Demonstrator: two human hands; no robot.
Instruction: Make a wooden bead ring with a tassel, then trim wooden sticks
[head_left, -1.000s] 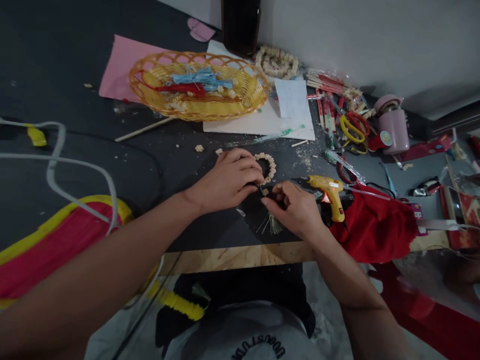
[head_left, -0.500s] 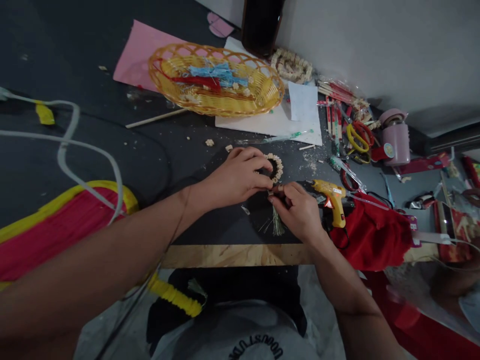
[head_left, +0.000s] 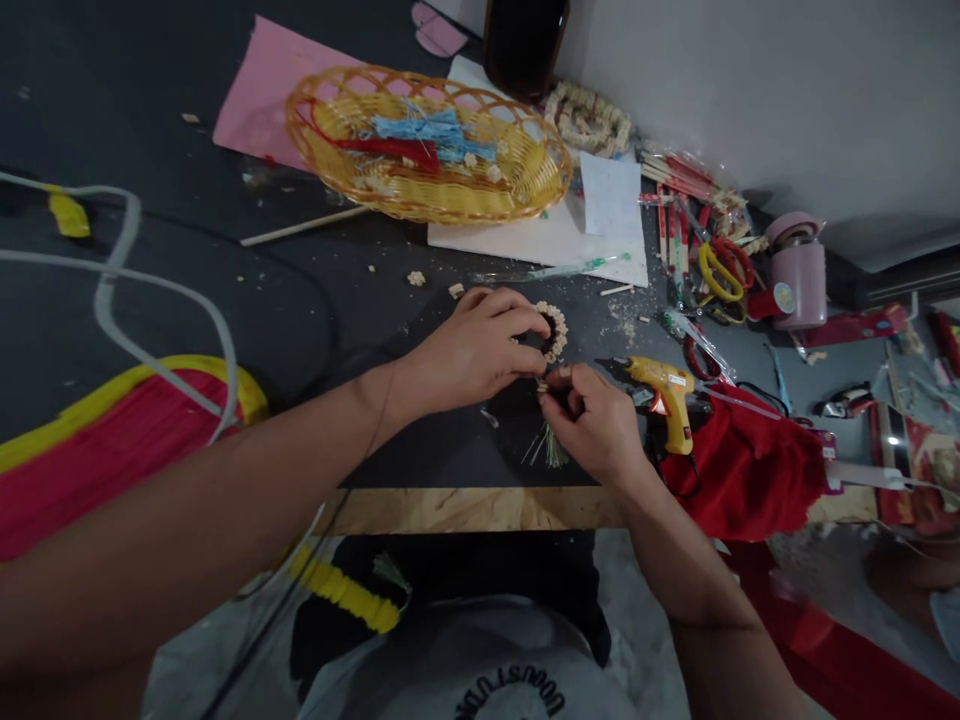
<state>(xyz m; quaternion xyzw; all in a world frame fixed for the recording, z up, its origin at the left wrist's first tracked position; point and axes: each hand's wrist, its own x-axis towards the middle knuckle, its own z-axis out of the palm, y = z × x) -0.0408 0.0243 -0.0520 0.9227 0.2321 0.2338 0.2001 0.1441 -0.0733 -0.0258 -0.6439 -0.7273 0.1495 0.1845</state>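
Note:
A small ring of beige knobbly pieces point(head_left: 559, 335) is at my left hand point(head_left: 495, 340), whose fingers curl over its left side and lower edge. Thumb and index finger of my right hand point(head_left: 596, 415) are pinched together just below the ring, by the left fingertips. A pale green tassel point(head_left: 555, 450) hangs down from under the right fingers onto the dark table; its upper end is hidden by them. A tiny beige bit shows between the two hands' fingertips. To the right of my right hand lies a yellow glue gun point(head_left: 664, 385), its nozzle pointing left.
Behind the hands stands a yellow woven basket point(head_left: 427, 205) holding blue and red tassels. Scissors point(head_left: 720, 275), a pink jar point(head_left: 799, 275) and red cloth point(head_left: 750, 460) lie right. A white cable point(head_left: 124, 250) loops at left. The table's wooden edge point(head_left: 465, 510) is near my body.
The camera view has shifted slightly, so the basket and the cable sit a little higher and further left. Both hands keep nearly the same pose at the ring and tassel.

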